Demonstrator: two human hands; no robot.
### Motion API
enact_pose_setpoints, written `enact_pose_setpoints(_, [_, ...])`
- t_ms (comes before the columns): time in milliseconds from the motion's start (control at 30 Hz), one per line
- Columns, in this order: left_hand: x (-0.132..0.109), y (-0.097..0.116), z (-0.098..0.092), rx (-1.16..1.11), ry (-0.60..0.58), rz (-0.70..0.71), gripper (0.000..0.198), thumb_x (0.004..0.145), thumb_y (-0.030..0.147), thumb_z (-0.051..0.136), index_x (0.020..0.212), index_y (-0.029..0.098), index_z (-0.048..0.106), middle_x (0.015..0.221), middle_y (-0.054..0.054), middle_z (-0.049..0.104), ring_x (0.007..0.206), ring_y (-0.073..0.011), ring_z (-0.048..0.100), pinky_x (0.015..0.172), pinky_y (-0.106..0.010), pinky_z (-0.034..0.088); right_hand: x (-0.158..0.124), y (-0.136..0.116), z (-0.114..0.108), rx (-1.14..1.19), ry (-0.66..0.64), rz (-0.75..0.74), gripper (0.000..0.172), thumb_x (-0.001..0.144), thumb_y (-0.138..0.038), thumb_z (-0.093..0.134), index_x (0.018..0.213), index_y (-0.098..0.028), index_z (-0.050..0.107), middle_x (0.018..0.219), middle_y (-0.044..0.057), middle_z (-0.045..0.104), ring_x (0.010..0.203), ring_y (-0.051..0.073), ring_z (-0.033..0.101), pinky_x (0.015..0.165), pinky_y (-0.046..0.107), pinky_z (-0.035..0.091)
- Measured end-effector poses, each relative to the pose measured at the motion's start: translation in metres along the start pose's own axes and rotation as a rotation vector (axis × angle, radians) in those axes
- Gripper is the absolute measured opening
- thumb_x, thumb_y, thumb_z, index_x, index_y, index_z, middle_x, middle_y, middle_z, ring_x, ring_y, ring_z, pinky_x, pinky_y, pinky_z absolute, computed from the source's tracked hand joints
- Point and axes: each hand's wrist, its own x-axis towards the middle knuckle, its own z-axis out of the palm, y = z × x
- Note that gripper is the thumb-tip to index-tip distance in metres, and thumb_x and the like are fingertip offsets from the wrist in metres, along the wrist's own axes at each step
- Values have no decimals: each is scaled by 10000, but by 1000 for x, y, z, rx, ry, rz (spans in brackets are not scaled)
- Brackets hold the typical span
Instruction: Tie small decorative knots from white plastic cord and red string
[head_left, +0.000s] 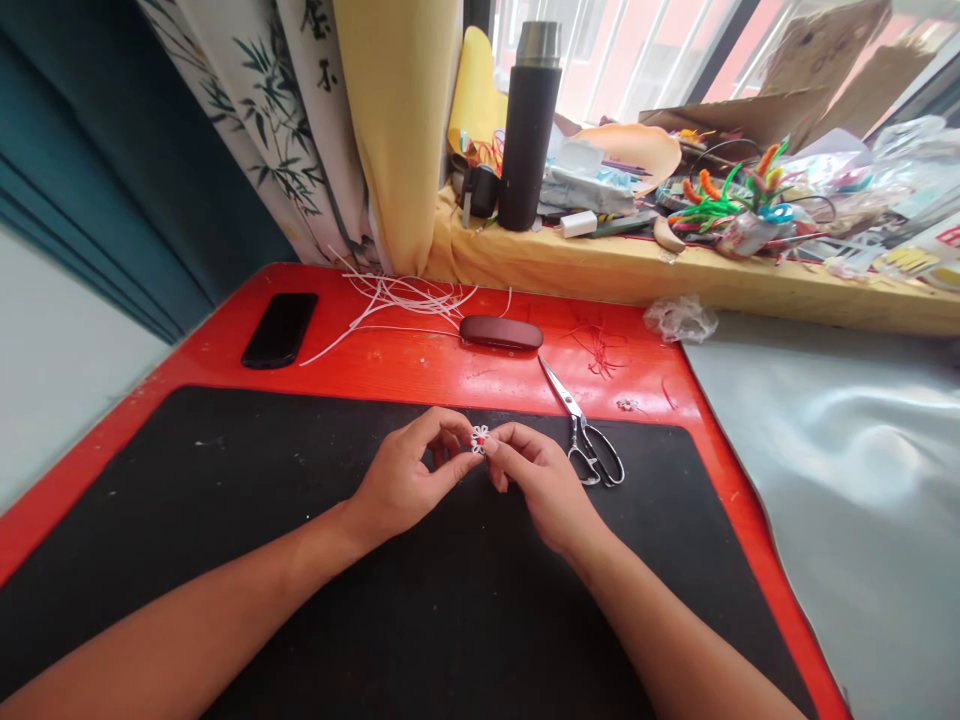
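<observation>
My left hand (409,475) and my right hand (536,480) meet over the black mat (225,520), fingertips pinched together. Between them they hold a tiny white flower-shaped piece with a red centre (479,439). Both hands are closed on it, thumbs and forefingers touching it from either side. Silver scissors (585,430) lie just right of my right hand, blades pointing away to the upper left.
The red table (420,365) carries a black phone (280,329), a dark red case (501,332), loose white cords (397,300), red thread scraps (596,345) and another small flower (626,405). A black flask (529,130) and craft clutter (742,205) sit on the yellow sill. Grey sheet (847,480) at right.
</observation>
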Motion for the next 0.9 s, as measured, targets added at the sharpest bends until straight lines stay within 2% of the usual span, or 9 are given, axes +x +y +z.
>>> enact_pose_setpoints(133, [1, 1, -4, 16, -16, 18, 150, 925, 259, 762, 1045, 226, 677, 920, -2, 742, 737, -139, 688, 672, -247, 561, 0, 2, -1, 14, 3, 5, 312, 871, -475, 775, 790, -196, 661, 613, -35, 563, 594, 133, 460, 636, 296, 354])
enact_pose_setpoints(267, [4, 4, -9, 80, -11, 53, 63, 993, 269, 682, 1018, 219, 712, 905, -19, 759, 782, -161, 710, 708, -261, 568, 0, 2, -1, 20, 12, 12, 307, 871, -464, 777, 782, -195, 658, 620, -31, 570, 601, 135, 469, 643, 300, 352])
enact_pose_setpoints(433, [7, 4, -11, 168, -7, 161, 34, 985, 222, 679, 1000, 213, 708, 863, -16, 751, 698, -141, 676, 661, -246, 554, 0, 1, -2, 29, 11, 14, 321, 860, -480, 787, 772, -202, 653, 623, -29, 567, 603, 141, 466, 647, 305, 355])
enact_pose_setpoints(633, [9, 4, -15, 244, -29, 256, 38, 978, 191, 698, 1010, 207, 710, 871, -12, 758, 699, -130, 677, 664, -232, 539, 1, 2, -1, 37, 7, 12, 322, 861, -483, 788, 775, -203, 653, 617, -33, 563, 595, 138, 462, 643, 303, 354])
enact_pose_setpoints(900, [8, 1, -14, 318, -24, 307, 24, 991, 198, 674, 1006, 200, 693, 872, -22, 773, 692, -133, 691, 654, -242, 532, 1, 3, -1, 38, 11, 16, 312, 854, -475, 791, 779, -203, 658, 613, -35, 560, 585, 135, 457, 628, 300, 356])
